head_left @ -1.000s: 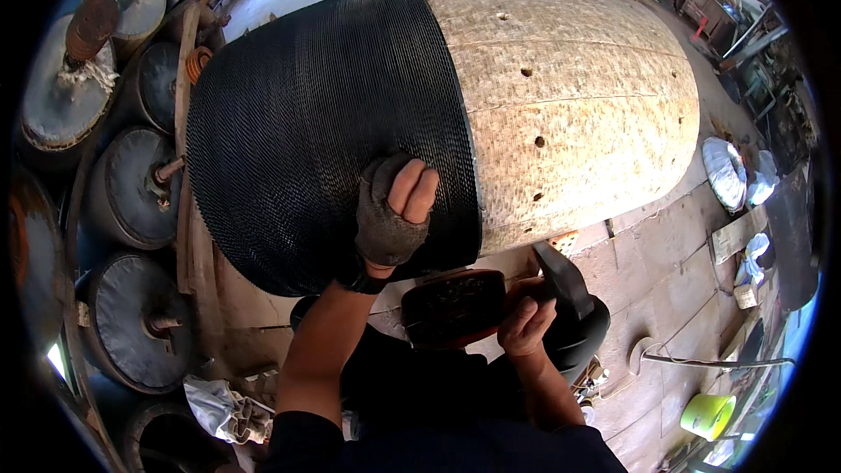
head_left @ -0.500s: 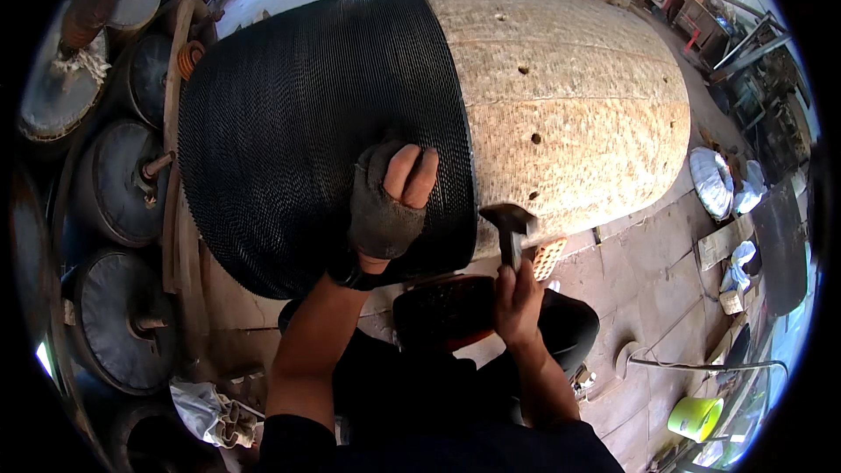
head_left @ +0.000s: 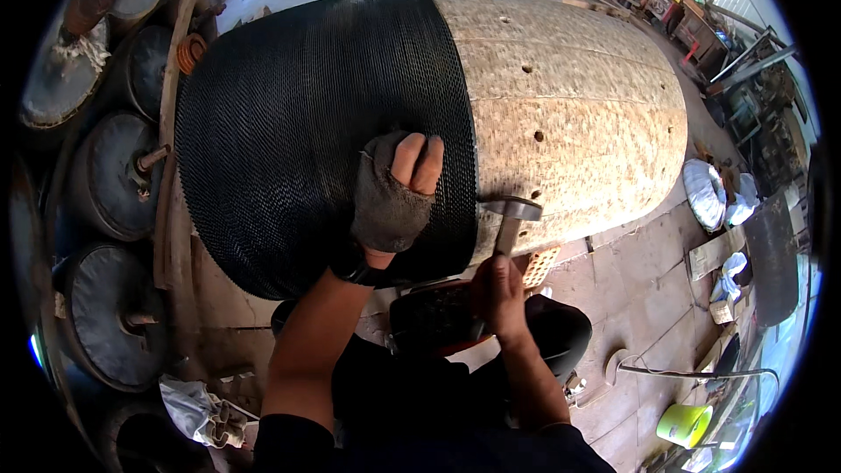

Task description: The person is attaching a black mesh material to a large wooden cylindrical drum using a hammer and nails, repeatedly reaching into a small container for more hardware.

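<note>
A large wooden drum, pale with small dark holes, lies across in front of me. Its left part is wrapped in tightly packed rows of black toothed strip. On the black rows near their right edge rests my left hand, in a dark fingerless glove. Its fingers are curled, and what they may hold is hidden. My right hand grips a hammer by its handle. The hammer's head is just right of the black edge, over the drum's near side; I cannot tell whether it touches.
Several round drums with shafts line the left side behind a wooden beam. A perforated orange brick sits by the drum's near side. To the right are white bags, a metal rod stand and a yellow-green bucket.
My right hand has moved left and slightly up, and the hammer's head has turned more level near the black edge. My left hand stays at about the same place on the rows.
</note>
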A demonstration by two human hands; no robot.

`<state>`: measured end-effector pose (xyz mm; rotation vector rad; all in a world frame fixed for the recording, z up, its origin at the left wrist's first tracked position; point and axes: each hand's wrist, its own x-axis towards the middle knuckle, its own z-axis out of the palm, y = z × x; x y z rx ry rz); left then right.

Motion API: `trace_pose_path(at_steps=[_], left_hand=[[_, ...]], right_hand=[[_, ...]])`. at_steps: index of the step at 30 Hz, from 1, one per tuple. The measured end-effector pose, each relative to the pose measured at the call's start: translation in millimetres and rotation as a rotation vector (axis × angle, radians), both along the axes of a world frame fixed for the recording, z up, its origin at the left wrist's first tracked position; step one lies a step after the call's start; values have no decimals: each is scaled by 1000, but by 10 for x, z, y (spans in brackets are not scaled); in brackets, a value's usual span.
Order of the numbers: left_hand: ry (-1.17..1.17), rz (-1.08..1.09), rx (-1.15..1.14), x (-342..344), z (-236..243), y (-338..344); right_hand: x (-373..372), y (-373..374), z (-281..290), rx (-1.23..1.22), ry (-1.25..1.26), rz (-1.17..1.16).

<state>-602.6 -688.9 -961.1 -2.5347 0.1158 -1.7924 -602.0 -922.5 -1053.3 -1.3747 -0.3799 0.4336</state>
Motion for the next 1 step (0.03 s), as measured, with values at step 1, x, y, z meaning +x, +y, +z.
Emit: trace_pose_path(at_steps=[1], left_hand=[[16,0,-19,-27,31,1]], right_hand=[[-25,34,59,-18,9,11]])
